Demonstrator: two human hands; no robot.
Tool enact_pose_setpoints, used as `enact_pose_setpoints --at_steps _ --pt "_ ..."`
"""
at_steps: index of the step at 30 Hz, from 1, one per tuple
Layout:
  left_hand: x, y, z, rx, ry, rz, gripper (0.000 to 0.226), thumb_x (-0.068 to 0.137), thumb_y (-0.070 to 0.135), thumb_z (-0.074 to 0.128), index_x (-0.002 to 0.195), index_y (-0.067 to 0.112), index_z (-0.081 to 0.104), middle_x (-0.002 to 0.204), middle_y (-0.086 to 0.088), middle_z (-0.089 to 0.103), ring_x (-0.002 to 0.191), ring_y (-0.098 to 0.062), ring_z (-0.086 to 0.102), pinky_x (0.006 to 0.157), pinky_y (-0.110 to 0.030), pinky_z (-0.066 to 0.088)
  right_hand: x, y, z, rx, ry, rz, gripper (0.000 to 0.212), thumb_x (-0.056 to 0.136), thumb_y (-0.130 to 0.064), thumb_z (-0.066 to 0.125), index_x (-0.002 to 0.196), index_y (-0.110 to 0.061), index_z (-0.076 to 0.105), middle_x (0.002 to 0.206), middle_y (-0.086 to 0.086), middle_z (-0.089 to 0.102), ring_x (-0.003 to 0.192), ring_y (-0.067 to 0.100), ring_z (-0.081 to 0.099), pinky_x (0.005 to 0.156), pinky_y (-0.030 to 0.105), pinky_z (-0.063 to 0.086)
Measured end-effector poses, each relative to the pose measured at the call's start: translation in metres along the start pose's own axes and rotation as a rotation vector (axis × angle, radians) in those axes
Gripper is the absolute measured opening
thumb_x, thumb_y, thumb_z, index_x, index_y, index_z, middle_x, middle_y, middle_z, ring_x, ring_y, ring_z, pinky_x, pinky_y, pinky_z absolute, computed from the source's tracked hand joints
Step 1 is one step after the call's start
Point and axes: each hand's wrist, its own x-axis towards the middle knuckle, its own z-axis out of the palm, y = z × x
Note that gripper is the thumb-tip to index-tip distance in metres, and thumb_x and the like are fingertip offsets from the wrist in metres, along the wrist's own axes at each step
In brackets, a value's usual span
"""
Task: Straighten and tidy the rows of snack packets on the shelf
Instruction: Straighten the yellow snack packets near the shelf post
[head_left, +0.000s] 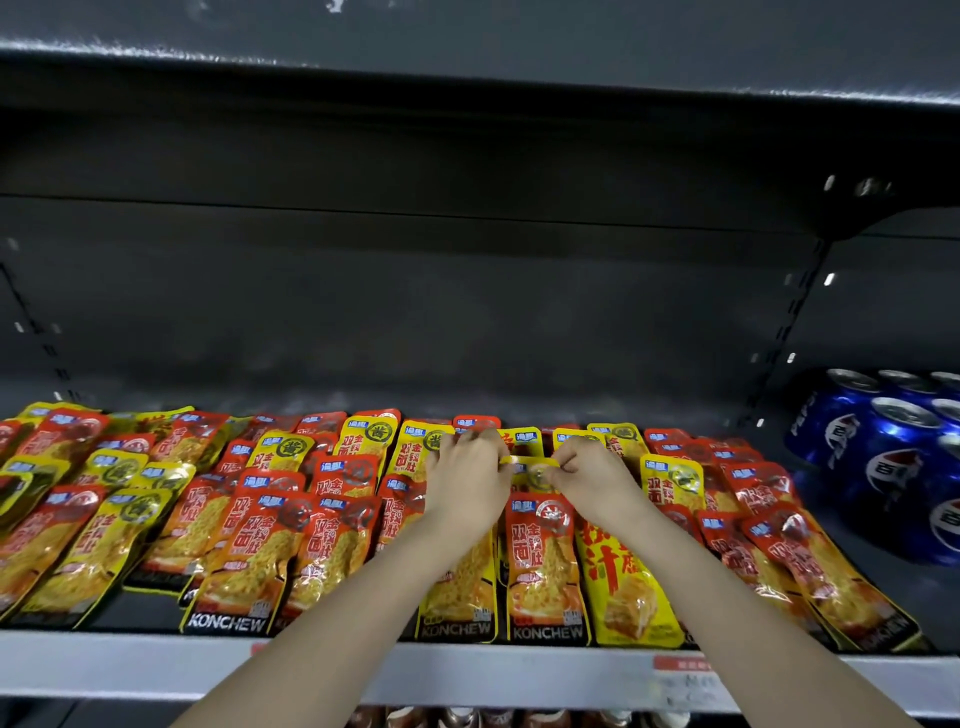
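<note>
Midway along the shelf (467, 670), toward its back edge, both hands (465, 480) (589, 480) pinch one yellow packet's (530, 470) top seam; a hard tug could likely slide neighbouring packets (543, 566) askew.

I am seeing two bare forearms coming up from the bottom edge of my view, with no sleeves covering them anywhere in frame. I am not seeing a watch, bracelet or glove on either wrist. The left hand (466, 480) is showing plain knuckles and no rings that I can make out. The right hand (589, 480) is looking the same: bare, unadorned, short fingers (563, 460), the nails too small and blurred for me to tell.
</note>
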Motion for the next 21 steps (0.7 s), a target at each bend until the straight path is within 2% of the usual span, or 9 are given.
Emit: enact_pose_setpoints --at_steps 3,7,9,11,13,15,17,19,21 --pt "0.002 0.002 -0.002 -0.183 -0.005 -0.032 0.017 0.092 0.024 0.057 0.107 0.021 0.062 0.109 0.004 0.066 0.109 -0.017 0.057 0.093 -0.038 0.046 -0.001 0.002 -0.003 0.140 0.073 -0.003 0.005 0.091 -0.019 0.061 0.089 -0.016 0.058 0.070 -0.003 0.058 0.064 0.010 0.054 0.057 0.024 0.040" --pt "0.001 0.006 -0.010 -0.365 0.002 -0.035 0.024 0.093 0.017 0.056 0.117 0.015 0.057 0.100 0.000 0.063 0.097 -0.019 0.062 0.080 -0.029 0.050 0.000 -0.002 -0.008 0.439 0.120 0.044 0.017 0.091 -0.013 0.062 0.106 -0.006 0.063 0.102 0.007 0.067 0.097 0.018 0.062 0.080 0.026 0.047" --pt "0.001 0.008 -0.013 -0.446 0.008 -0.031 0.025 0.094 0.017 0.055 0.118 0.012 0.057 0.095 0.002 0.058 0.091 -0.016 0.059 0.082 -0.029 0.049 -0.002 -0.007 -0.013 0.521 0.153 0.034 0.010 0.090 -0.012 0.062 0.099 -0.008 0.062 0.102 0.009 0.068 0.094 0.017 0.062 0.082 0.028 0.049" --pt "0.001 0.009 -0.014 -0.505 -0.008 -0.030 0.020 0.093 0.019 0.056 0.110 0.008 0.059 0.096 -0.002 0.063 0.088 -0.017 0.059 0.083 -0.032 0.050 -0.005 -0.011 -0.017 0.574 0.188 0.003 0.002 0.091 -0.010 0.061 0.092 -0.012 0.061 0.097 0.007 0.068 0.087 0.012 0.062 0.080 0.028 0.050" --pt "0.002 0.010 -0.014 -0.563 -0.019 -0.023 0.018 0.092 0.020 0.058 0.099 0.003 0.060 0.093 -0.013 0.067 0.084 -0.023 0.062 0.081 -0.039 0.052 -0.008 -0.014 -0.020 0.605 0.222 -0.052 0.009 0.091 -0.010 0.060 0.086 -0.017 0.060 0.092 0.004 0.069 0.085 0.010 0.063 0.077 0.026 0.051" --pt "0.002 0.010 -0.015 -0.618 -0.012 -0.018 0.019 0.092 0.019 0.057 0.082 0.003 0.056 0.076 -0.015 0.061 0.069 -0.023 0.056 0.067 -0.036 0.049 -0.009 -0.019 -0.023 0.617 0.249 -0.105 0.012 0.092 -0.010 0.059 0.085 -0.019 0.061 0.087 0.000 0.068 0.083 0.009 0.063 0.073 0.020 0.050" --pt "0.000 0.012 -0.017 -0.685 0.010 -0.023 0.026 0.093 0.016 0.057 0.069 0.010 0.047 0.061 -0.005 0.047 0.059 -0.015 0.045 0.059 -0.028 0.041 -0.010 -0.022 -0.025 0.623 0.270 -0.147 0.012 0.092 -0.009 0.058 0.085 -0.019 0.061 0.082 -0.003 0.066 0.078 0.005 0.062 0.067 0.012 0.047" --pt "-0.002 0.012 -0.019 -0.744 0.025 -0.028 0.027 0.092 0.015 0.057 0.067 0.014 0.047 0.062 -0.001 0.047 0.062 -0.012 0.048 0.065 -0.030 0.044 -0.012 -0.024 -0.025 0.622 0.282 -0.182 0.012 0.092 -0.010 0.058 0.085 -0.019 0.060 0.080 -0.003 0.066 0.076 0.004 0.062 0.064 0.009 0.045" --pt "-0.005 0.011 -0.019 -0.811 0.036 -0.027 0.022 0.092 0.014 0.057 0.070 0.015 0.054 0.068 -0.002 0.059 0.069 -0.013 0.059 0.075 -0.033 0.051 -0.014 -0.024 -0.025 0.616 0.290 -0.206 0.009 0.093 -0.012 0.057 0.088 -0.019 0.060 0.082 -0.004 0.065 0.078 0.005 0.062 0.064 0.008 0.045"
